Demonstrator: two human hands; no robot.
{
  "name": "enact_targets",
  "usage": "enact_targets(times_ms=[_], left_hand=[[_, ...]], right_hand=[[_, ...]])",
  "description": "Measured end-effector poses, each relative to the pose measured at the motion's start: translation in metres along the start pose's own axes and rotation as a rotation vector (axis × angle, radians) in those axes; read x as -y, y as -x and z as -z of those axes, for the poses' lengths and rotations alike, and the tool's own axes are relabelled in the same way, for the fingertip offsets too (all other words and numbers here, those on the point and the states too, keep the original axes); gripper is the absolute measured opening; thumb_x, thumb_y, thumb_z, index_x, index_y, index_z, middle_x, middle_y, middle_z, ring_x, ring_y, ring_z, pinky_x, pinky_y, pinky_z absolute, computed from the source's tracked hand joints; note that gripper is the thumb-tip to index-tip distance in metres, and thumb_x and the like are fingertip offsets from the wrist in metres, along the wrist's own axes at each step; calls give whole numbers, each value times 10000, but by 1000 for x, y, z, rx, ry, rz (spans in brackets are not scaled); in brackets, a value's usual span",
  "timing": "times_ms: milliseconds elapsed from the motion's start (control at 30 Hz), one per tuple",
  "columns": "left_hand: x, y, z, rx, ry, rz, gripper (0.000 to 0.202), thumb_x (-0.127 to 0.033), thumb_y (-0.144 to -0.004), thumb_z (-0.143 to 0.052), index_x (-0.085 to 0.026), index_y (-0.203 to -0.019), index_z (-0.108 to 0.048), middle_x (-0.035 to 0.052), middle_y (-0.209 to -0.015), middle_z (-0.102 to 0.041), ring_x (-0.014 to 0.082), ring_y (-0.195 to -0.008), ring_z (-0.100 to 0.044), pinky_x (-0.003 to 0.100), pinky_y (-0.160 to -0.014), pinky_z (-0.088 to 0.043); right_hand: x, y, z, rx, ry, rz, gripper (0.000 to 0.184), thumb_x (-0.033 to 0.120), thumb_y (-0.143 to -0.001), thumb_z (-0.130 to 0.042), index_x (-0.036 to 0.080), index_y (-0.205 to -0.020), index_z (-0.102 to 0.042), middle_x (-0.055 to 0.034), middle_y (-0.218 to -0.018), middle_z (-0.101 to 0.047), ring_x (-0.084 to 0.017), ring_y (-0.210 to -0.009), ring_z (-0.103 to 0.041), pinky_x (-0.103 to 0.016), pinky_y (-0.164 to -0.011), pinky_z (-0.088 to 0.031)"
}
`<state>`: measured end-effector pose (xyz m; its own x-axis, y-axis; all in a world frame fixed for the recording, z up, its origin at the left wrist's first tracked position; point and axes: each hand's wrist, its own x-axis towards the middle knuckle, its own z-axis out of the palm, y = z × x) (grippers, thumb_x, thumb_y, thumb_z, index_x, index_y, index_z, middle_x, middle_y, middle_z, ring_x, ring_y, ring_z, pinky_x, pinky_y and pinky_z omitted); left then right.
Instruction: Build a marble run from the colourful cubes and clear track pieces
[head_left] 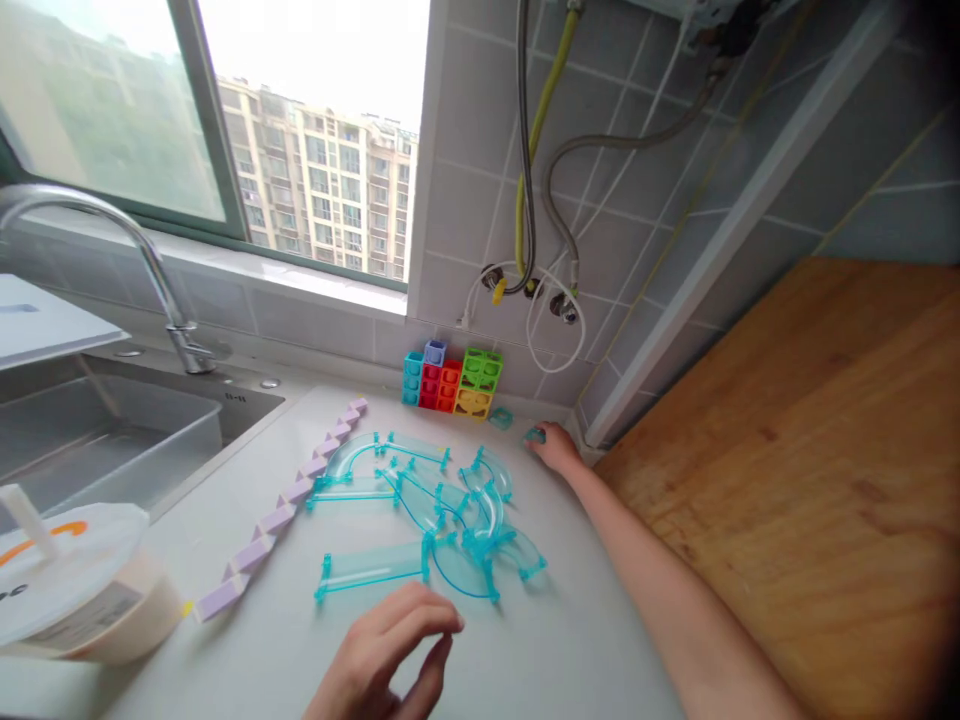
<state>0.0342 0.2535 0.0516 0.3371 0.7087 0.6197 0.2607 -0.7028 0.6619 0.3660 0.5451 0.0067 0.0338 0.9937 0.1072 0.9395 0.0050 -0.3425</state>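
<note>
My right hand (553, 446) reaches to the back right of the counter, its fingers closed on a small teal plastic piece (535, 435). A similar small teal piece (501, 418) lies just left of it. In the foreground my left hand (394, 650) hovers with curled fingers, thumb and forefinger apart and nothing between them. Beyond it lie several clear teal track pieces: a straight one (373, 566) closest to the left hand, a fan-shaped curve (463, 567) beside it, and others overlapping in a loose pile. Coloured building blocks (450, 385) stand stacked against the wall.
A zigzag row of lilac blocks (277, 519) runs along the counter's left. A lidded cup with a straw (97, 590) stands front left. Behind it are the sink (247, 405) and faucet (161, 280). A wooden board (810, 440) rises at right; hoses (536, 150) hang above.
</note>
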Motion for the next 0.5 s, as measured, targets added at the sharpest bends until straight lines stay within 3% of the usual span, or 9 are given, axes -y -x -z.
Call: enact_targets(times_ms=[67, 167, 267, 333, 400, 500], left_hand=[[-2, -35, 8, -7, -61, 59, 184, -130, -976, -547, -211, -1096, -661, 89, -992, -737, 191, -911, -708, 305, -802, -585], [18, -88, 4, -113, -70, 242, 155, -248, -980, -572, -223, -1076, -690, 63, -1046, -754, 195, -944, -723, 306, -788, -591], [57, -137, -13, -158, -52, 418, 119, -271, -910, -632, -224, -991, -704, 48, -998, -768, 210, -921, -734, 295, -726, -593], [89, -165, -21, -193, -67, 489, 121, -217, -826, -695, -216, -947, -703, 47, -1013, -771, 218, -940, -735, 303, -768, -596], [122, -189, -22, -283, -108, 546, 241, -169, -803, -687, -192, -1042, -667, 84, -1112, -751, 218, -998, -727, 328, -872, -587], [170, -217, -9, -471, -191, 672, 440, -165, -826, -644, -154, -1254, -541, 177, -1300, -658, 253, -1196, -662, 382, -983, -551]], right_hand=[[2, 2, -2, -28, -68, 9, 422, 384, -902, -708, 208, -1284, -685, -151, -1325, -680, -291, -1215, -663, -355, -1022, -506], [8, 6, -10, -47, -160, 37, 423, 362, -863, -756, 193, -1248, -712, -147, -1308, -694, -295, -1211, -665, -361, -1025, -501], [13, 13, -21, -55, -240, 61, 406, 281, -796, -816, 182, -1184, -742, -138, -1271, -715, -295, -1196, -671, -361, -1038, -492], [13, 17, -29, -69, -299, 61, 433, 269, -769, -835, 182, -1182, -741, -133, -1268, -717, -289, -1186, -676, -360, -1034, -498], [10, 18, -35, -97, -362, 40, 473, 314, -784, -826, 179, -1225, -719, -138, -1288, -706, -281, -1184, -678, -362, -1019, -511], [6, 12, -39, -158, -448, -13, 457, 383, -878, -726, 149, -1269, -685, -167, -1315, -686, -272, -1192, -677, -368, -1004, -524]])
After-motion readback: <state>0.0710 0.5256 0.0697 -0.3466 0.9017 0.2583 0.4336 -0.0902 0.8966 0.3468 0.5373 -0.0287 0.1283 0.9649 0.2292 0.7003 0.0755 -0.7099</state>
